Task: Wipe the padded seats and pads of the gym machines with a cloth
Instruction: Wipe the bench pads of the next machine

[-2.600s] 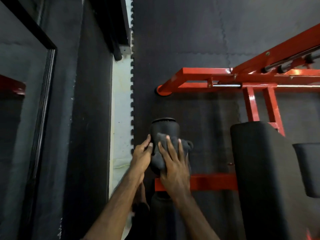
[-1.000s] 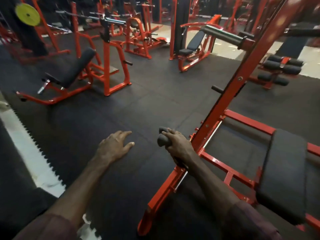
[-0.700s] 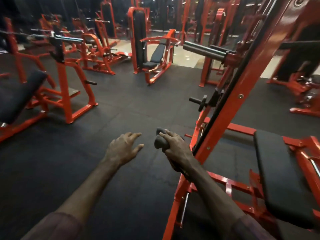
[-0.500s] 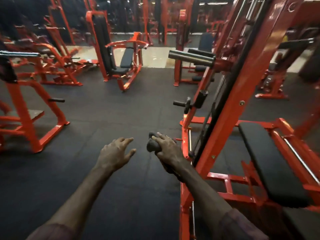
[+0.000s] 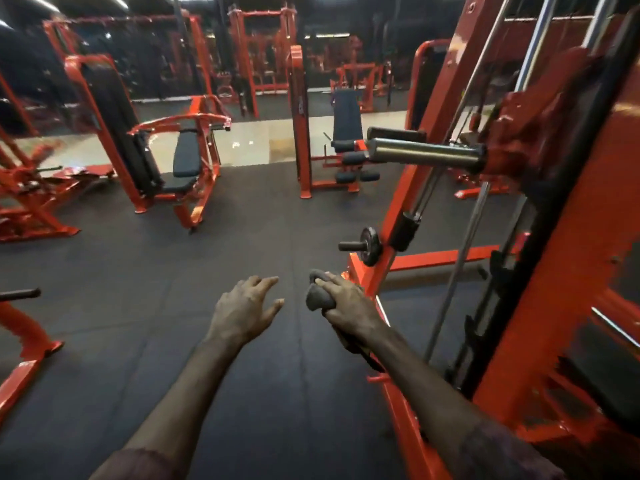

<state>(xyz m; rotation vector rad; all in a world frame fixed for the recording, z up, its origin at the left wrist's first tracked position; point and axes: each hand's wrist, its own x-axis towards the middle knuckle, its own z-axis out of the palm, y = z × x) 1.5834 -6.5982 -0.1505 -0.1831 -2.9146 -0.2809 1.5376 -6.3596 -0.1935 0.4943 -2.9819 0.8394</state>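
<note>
My right hand [image 5: 348, 306] is closed around a bunched grey cloth [image 5: 318, 296], held in the air over the dark floor beside a red machine frame [image 5: 408, 202]. My left hand [image 5: 246, 310] floats to its left, empty, fingers spread. Ahead on the left stands a red press machine with a black padded seat and backrest [image 5: 185, 157]. Farther back in the middle is a second machine with a black back pad [image 5: 346, 114] and black roller pads [image 5: 356, 168]. A black pad [image 5: 602, 372] shows low on the right, partly hidden behind the frame.
A steel weight sleeve [image 5: 426, 154] juts left from the red frame at chest height. A small peg with a black plate [image 5: 363, 245] sticks out lower down. More red frames [image 5: 24, 341] stand at the left edge. Black rubber floor [image 5: 156, 278] spreads between the machines.
The view has swung from a roller pad I was wiping with both hands to the open gym floor. My left hand has let go; the right keeps the cloth balled up.
</note>
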